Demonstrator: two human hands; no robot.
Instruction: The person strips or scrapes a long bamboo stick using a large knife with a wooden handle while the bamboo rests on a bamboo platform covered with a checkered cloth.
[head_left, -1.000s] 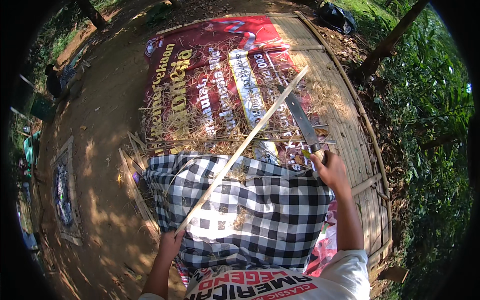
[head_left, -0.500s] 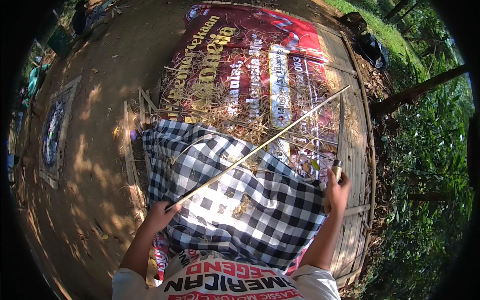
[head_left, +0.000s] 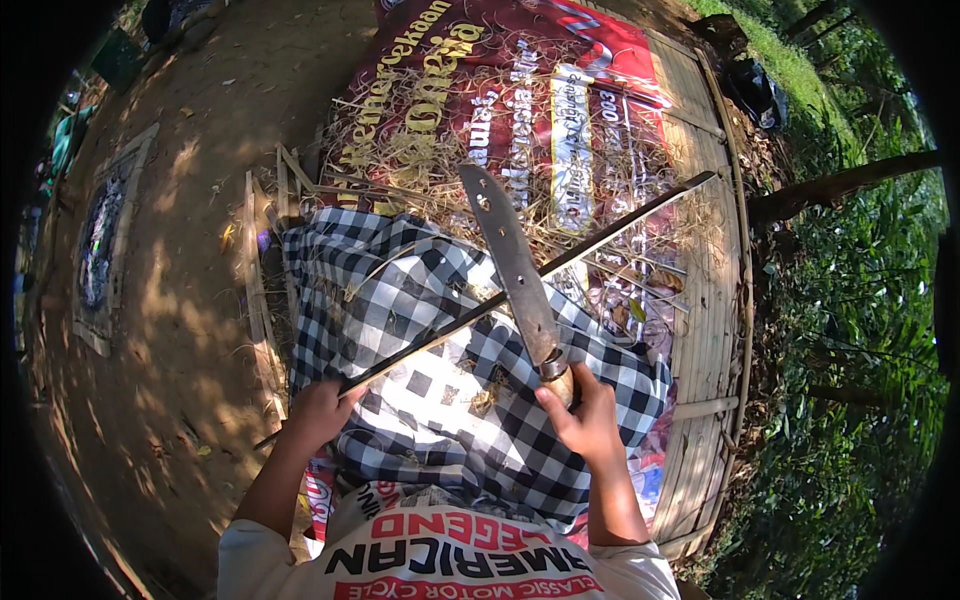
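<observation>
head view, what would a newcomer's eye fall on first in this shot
Probably the big knife near the centre, its handle in the right hand and its blade crossing in view over a long thin strip held by the left hand. Next would come the black-and-white checked cloth spread below them, then the dark red banner beyond, strewn with pale shavings.

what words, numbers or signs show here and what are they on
I won't copy wording; here's where it stands.
Maroon banner: large yellow and white lettering, some digits, partly covered.
White shirt: upside-down black, red and white lettering.
Red sheet, lower left: partial white print.
Knife: none legible.
</observation>
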